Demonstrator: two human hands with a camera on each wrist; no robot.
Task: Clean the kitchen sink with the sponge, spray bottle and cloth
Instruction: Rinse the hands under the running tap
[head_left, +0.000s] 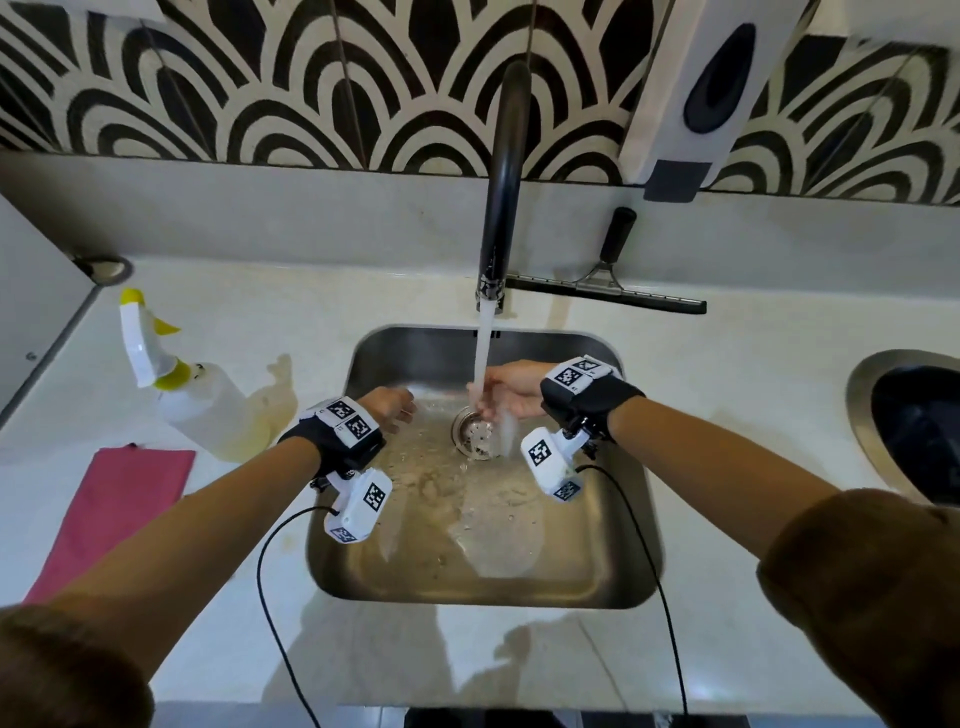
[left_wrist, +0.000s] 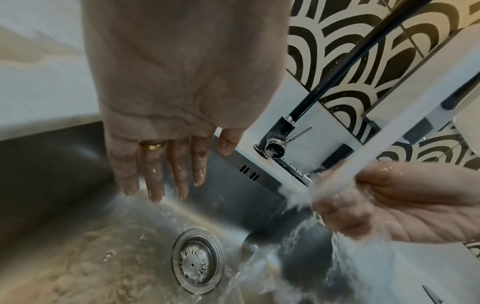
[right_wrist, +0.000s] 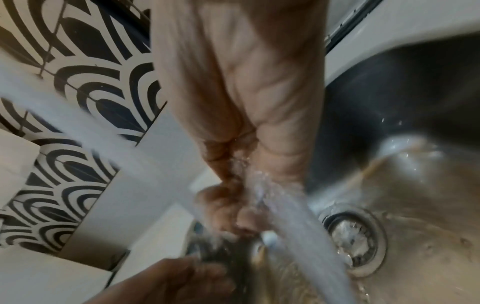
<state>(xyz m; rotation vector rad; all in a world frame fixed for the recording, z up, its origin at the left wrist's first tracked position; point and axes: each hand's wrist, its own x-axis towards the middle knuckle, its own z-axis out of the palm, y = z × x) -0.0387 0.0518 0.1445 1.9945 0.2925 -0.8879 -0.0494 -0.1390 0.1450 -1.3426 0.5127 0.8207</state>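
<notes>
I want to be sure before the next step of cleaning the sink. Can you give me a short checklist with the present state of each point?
1. Tap running: ok, water stream falls from the black faucet.
2. Right hand free: ok, its fingers are in the stream, holding nothing.
3. Left hand free: ok, fingers straight and wet, over the sink.
4. Drain strainer passing water: ok, no pooling seen.
5. Spray bottle and pink cloth within reach: ok, on the counter left of the sink.
6. Sponge at hand: cannot tell, none visible.
</notes>
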